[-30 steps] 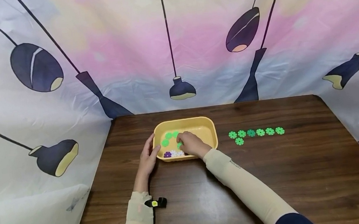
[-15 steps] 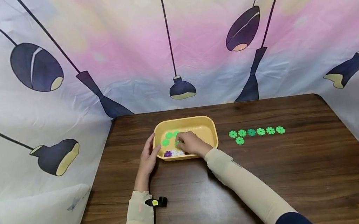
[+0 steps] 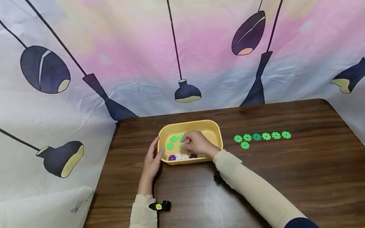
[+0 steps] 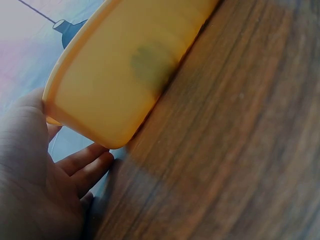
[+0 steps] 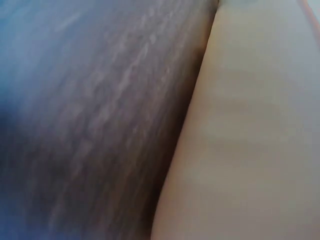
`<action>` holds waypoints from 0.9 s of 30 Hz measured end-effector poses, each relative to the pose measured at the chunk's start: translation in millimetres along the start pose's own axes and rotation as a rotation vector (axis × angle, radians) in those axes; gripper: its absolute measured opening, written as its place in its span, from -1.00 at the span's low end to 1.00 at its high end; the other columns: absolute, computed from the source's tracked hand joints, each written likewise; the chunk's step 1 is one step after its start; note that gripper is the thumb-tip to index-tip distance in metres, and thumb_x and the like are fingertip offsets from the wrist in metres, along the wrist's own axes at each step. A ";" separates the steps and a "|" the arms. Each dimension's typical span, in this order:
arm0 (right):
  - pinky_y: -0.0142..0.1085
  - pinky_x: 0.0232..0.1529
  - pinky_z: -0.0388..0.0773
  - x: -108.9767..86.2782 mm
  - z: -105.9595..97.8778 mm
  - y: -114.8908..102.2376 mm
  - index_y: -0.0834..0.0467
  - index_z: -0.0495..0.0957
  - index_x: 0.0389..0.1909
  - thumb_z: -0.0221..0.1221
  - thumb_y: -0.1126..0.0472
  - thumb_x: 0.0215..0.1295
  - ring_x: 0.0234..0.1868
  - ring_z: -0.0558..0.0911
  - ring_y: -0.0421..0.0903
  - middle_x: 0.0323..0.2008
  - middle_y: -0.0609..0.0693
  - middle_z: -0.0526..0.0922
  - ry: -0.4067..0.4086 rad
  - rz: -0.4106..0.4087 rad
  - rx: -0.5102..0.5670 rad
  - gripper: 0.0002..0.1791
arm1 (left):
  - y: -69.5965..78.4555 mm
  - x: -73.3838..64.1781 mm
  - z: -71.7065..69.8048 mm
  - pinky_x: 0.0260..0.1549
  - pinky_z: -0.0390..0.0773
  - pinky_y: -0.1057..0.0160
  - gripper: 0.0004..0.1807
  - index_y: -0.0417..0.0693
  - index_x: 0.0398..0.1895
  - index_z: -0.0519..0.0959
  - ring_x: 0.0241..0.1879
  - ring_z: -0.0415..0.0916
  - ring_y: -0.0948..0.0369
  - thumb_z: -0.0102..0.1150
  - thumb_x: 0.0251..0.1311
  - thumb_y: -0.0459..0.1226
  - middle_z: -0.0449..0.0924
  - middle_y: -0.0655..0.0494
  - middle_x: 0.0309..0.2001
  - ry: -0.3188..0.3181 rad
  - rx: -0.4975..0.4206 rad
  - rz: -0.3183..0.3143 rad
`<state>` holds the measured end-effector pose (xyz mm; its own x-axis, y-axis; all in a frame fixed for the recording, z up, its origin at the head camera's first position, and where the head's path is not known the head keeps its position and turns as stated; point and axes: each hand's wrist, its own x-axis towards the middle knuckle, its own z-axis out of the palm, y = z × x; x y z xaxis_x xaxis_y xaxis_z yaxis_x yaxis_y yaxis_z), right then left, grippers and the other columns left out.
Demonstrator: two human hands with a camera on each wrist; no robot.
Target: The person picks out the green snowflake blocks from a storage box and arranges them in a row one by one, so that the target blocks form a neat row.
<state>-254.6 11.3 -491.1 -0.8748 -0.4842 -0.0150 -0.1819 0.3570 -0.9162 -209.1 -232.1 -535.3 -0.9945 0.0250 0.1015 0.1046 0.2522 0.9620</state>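
In the head view my left hand grips the left end of a yellow plastic tray. Its thumb lies at the rim, and the left wrist view has the other fingers at the outer corner of the tray wall. My right hand is inside the tray, fingers curled, pinching a green notched snowflake disc at the fingertips. Left of it lie several more green discs. Along the near wall are a purple disc, white discs and a dark purple disc.
Right of the tray, several green discs form a row on the brown wooden table, with a single disc below it. A patterned cloth hangs behind the table. Tray and discs are out of the right wrist view, which shows sleeve and blurred wood.
My right hand has drawn slightly to the right, and the dark purple disc by the near wall has come into sight. The left hand keeps its hold on the tray. The head view has shifted slightly.
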 end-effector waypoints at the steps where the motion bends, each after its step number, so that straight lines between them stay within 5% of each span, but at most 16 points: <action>1: -0.23 -0.30 0.63 -0.7 -1.0 0.2 0.22 0.71 -0.14 0.35 0.31 0.42 -0.47 0.65 -0.05 -0.44 0.10 0.69 0.001 -0.005 -0.006 -0.93 | -1.0 -0.2 0.2 0.15 0.36 0.52 -0.34 0.03 0.66 0.23 0.41 0.36 -0.05 0.14 0.58 -0.23 0.40 -0.26 0.46 0.002 -0.002 0.002; 7: -0.22 -0.25 0.69 -5.6 -13.4 -2.3 0.24 0.73 -0.15 0.37 0.30 0.40 -0.42 0.72 0.01 -0.43 0.12 0.74 -0.016 -0.053 -0.041 -0.91 | 3.3 -2.9 -1.5 0.15 0.31 0.55 -0.33 -0.03 0.68 0.19 0.46 0.31 -0.07 0.11 0.58 -0.28 0.35 -0.29 0.49 -0.010 -0.005 -0.023; 13: -0.11 -0.27 0.75 -11.7 -33.3 -7.6 0.33 0.73 -0.09 0.37 0.35 0.39 -0.31 0.76 0.24 -0.39 0.20 0.74 -0.023 -0.073 0.030 -0.84 | 32.6 -9.5 -2.0 0.15 0.35 0.52 -0.33 -0.17 0.67 0.17 0.44 0.34 -0.11 0.09 0.58 -0.30 0.37 -0.35 0.47 -0.039 0.041 -0.036; 20: 0.08 -0.19 0.75 -20.5 -63.6 -9.6 0.41 0.69 -0.03 0.33 0.40 0.41 -0.25 0.75 0.39 -0.38 0.19 0.73 -0.019 -0.056 0.107 -0.81 | 2.4 -0.4 0.9 0.15 0.32 0.53 -0.33 0.00 0.67 0.21 0.43 0.34 -0.07 0.12 0.58 -0.25 0.39 -0.29 0.46 -0.003 0.002 -0.022; 27: 0.15 -0.08 0.72 -37.0 -90.1 -7.3 0.45 0.64 0.08 0.25 0.43 0.46 -0.15 0.73 0.43 -0.30 0.20 0.73 -0.015 -0.030 0.152 -0.75 | -3.0 0.6 1.8 0.13 0.35 0.52 -0.34 0.04 0.66 0.24 0.41 0.37 -0.05 0.14 0.57 -0.25 0.41 -0.25 0.46 0.003 -0.013 -0.011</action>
<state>-261.3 98.6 -447.7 -0.8631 -0.5050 0.0084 -0.1368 0.2177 -0.9664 -210.0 -231.2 -538.5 -0.9956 0.0194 0.0913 0.0933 0.2398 0.9663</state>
